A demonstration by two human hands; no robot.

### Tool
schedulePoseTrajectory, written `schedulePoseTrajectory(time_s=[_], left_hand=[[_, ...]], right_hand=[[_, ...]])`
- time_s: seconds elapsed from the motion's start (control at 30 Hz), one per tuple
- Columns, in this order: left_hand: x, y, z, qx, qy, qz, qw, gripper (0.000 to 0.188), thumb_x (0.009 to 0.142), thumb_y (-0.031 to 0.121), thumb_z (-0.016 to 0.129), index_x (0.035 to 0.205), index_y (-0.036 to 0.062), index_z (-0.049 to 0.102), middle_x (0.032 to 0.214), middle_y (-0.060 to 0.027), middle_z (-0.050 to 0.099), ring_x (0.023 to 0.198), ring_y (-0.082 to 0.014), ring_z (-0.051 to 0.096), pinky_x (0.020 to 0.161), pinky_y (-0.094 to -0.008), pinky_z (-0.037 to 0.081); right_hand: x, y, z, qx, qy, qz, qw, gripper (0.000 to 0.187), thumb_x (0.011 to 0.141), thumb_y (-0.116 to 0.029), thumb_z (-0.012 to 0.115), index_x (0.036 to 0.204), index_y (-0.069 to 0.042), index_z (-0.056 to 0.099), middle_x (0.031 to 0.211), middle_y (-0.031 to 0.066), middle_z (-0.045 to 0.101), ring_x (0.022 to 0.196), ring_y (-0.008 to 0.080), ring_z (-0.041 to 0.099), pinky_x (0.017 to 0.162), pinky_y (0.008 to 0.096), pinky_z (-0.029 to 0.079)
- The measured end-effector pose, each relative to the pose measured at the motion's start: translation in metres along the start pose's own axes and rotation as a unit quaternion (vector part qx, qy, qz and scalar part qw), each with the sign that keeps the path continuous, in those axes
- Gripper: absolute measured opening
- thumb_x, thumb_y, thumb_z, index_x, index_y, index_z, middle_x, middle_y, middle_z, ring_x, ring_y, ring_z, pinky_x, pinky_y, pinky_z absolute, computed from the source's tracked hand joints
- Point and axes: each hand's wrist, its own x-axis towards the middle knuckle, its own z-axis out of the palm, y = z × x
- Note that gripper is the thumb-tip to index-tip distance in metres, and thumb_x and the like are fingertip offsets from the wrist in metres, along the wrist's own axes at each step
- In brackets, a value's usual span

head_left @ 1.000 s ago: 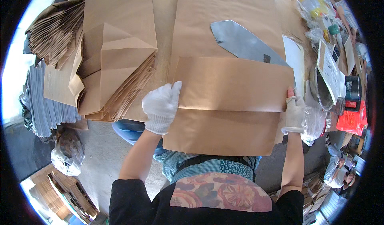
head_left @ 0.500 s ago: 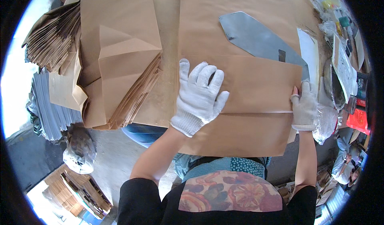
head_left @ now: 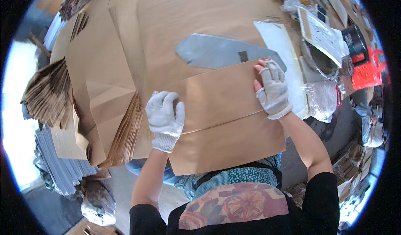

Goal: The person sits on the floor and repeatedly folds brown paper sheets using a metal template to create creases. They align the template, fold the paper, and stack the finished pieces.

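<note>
A folded brown paper sheet [head_left: 234,139] lies in front of me, with a crease across it and its near edge over the table's front, by my apron. My left hand [head_left: 165,118], in a white knit glove, is at the sheet's left edge with fingers bent and thumb along the paper. At the upper right edge my right hand [head_left: 273,88] grips the sheet. Its glove leaves the thumb and a fingertip bare. Just beyond the fold lies a flat grey pointed metal plate [head_left: 221,51] with a small dark slot, its right end near my right fingers.
Folded brown paper bags [head_left: 100,84] are piled on the left, beside a fanned bundle of paper [head_left: 48,95]. Grey sheets [head_left: 62,159] are stacked below them. On the right are a white sheet [head_left: 284,47], a clear plastic bag [head_left: 321,99] and a red bag [head_left: 367,72].
My view has turned, and the sheet now lies tilted. My left hand has gone from lying spread on the paper to its left edge. My right hand has come further over the right edge.
</note>
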Motion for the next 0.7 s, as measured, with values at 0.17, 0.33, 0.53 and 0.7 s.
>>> schedulePoseTrajectory(time_s=[0.17,0.33,0.53,0.7], left_hand=[[-0.002,0.001,0.005,0.038,0.010,0.033,0.999,0.029,0.088,0.013,0.077,0.116,0.0105,0.068,0.120,-0.0108,0.065,0.117,-0.0373,0.060,0.111,-0.0563,0.047],[0.039,0.052,-0.003,0.006,0.007,0.091,0.996,0.048,0.091,0.014,0.073,0.138,0.0073,0.065,0.136,-0.0145,0.065,0.130,-0.0360,0.059,0.118,-0.0573,0.040],[0.059,0.095,-0.071,-0.092,-0.013,0.084,0.992,0.049,0.091,0.012,0.074,0.139,0.0078,0.065,0.115,-0.0091,0.073,0.114,-0.0330,0.064,0.104,-0.0496,0.043],[0.020,0.123,-0.109,-0.024,-0.084,0.128,0.988,0.044,0.084,0.010,0.079,0.128,0.0108,0.071,0.123,-0.0047,0.070,0.116,-0.0296,0.062,0.101,-0.0467,0.042]], right_hand=[[-0.004,0.011,-0.013,0.029,0.042,0.044,0.998,0.042,0.090,-0.016,0.075,0.129,-0.005,0.066,0.141,0.0188,0.061,0.133,0.0405,0.057,0.114,0.0498,0.046],[-0.002,0.010,-0.021,0.016,0.096,0.053,0.994,0.041,0.088,-0.015,0.078,0.127,-0.007,0.067,0.142,0.0175,0.061,0.133,0.0397,0.057,0.115,0.0504,0.045],[0.017,-0.015,-0.099,0.084,0.122,0.023,0.989,0.023,0.078,-0.004,0.079,0.098,-0.011,0.072,0.123,0.0082,0.070,0.131,0.0356,0.060,0.111,0.0484,0.047],[0.024,-0.051,-0.152,0.148,-0.032,-0.104,0.983,0.022,0.074,-0.009,0.081,0.095,-0.014,0.078,0.130,0.0086,0.071,0.138,0.0337,0.057,0.118,0.0475,0.045]])
